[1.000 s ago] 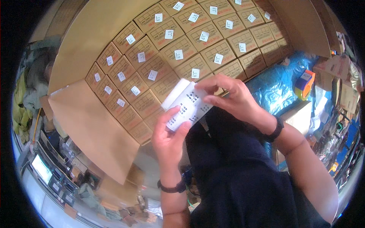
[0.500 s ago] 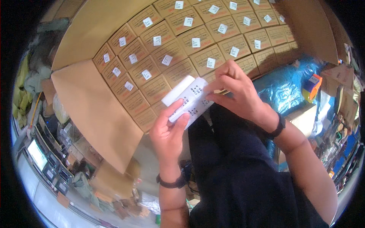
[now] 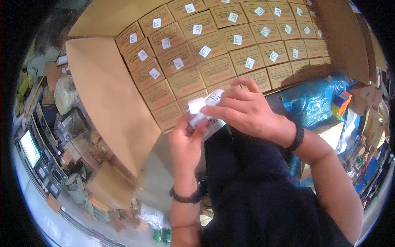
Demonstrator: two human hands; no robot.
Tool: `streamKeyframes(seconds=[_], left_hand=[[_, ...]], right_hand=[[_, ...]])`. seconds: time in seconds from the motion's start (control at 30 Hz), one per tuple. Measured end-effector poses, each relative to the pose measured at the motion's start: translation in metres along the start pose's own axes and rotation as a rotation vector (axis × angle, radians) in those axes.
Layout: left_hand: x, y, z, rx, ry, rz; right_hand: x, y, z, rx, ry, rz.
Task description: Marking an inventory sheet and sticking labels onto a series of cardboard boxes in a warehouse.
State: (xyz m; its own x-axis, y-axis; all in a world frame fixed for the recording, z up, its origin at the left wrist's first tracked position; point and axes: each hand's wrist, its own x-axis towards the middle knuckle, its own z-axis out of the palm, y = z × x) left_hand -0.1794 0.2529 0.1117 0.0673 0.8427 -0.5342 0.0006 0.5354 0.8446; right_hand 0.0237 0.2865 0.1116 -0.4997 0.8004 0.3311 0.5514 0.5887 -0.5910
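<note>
My left hand [image 3: 185,142] is closed around a folded roll of white labels [image 3: 214,97] with black print. Part of the label strip hangs out below the fingers. My right hand [image 3: 255,113] reaches across the roll, its fingertips pinched at a small blank-looking white label [image 3: 196,105]; the fingers partly hide where it meets the roll. Beyond both hands, a large open carton [image 3: 111,103] holds rows of small brown cardboard boxes [image 3: 218,70]. Many boxes bear a white square label, while several in the nearer rows are bare.
Blue plastic sheeting [image 3: 306,103] lies at the right, with an orange and blue box [image 3: 340,103] on it. A lit screen [image 3: 30,146] stands at the far left. Cardboard pieces and a clear plastic bag [image 3: 66,94] are piled left of the carton flap.
My right hand has moved left, from the strip's right end to over the roll, and a white label now shows at its fingertips. The view has shifted slightly, with the boxes higher up.
</note>
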Motion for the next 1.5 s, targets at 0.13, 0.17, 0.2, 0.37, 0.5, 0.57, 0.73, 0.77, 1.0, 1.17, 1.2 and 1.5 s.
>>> streamKeyframes(seconds=[0.13,0.17,0.2,0.37,0.5,0.57,0.73,0.77,1.0,1.17,1.2,1.5], left_hand=[[-0.003,-0.003,-0.021,0.044,0.018,-0.056],[-0.006,-0.004,-0.025,0.034,0.024,-0.060],[-0.009,-0.005,-0.030,0.137,0.029,-0.100],[-0.016,-0.018,-0.054,0.061,0.059,-0.059],[-0.023,-0.025,-0.066,0.113,0.034,-0.103],[-0.028,-0.029,-0.070,-0.020,0.069,-0.087],[-0.031,-0.038,-0.083,0.222,0.054,-0.073],[-0.031,-0.039,-0.085,0.223,0.055,-0.077],[-0.033,-0.057,-0.095,-0.067,-0.052,-0.234],[-0.048,-0.062,-0.111,-0.465,0.027,-0.408],[-0.051,-0.070,-0.112,-0.300,0.051,-0.339],[-0.073,-0.054,-0.105,-0.180,0.114,-0.212]], right_hand=[[0.000,-0.016,0.018,0.755,0.184,0.510],[0.007,-0.017,0.027,0.754,0.171,0.510],[0.019,-0.018,0.042,0.584,0.119,0.408],[0.028,-0.033,0.061,0.380,-0.276,0.001],[0.021,-0.050,0.085,0.567,-0.057,0.158],[0.029,-0.053,0.089,0.530,-0.054,0.150],[0.029,-0.051,0.106,0.477,-0.142,0.050],[0.027,-0.052,0.106,0.480,-0.143,0.052],[0.011,-0.058,0.116,0.451,-0.141,0.065],[0.039,-0.005,0.149,0.892,0.446,0.886],[0.046,0.004,0.167,0.789,0.345,0.896],[0.049,0.036,0.223,0.099,0.189,0.690]])
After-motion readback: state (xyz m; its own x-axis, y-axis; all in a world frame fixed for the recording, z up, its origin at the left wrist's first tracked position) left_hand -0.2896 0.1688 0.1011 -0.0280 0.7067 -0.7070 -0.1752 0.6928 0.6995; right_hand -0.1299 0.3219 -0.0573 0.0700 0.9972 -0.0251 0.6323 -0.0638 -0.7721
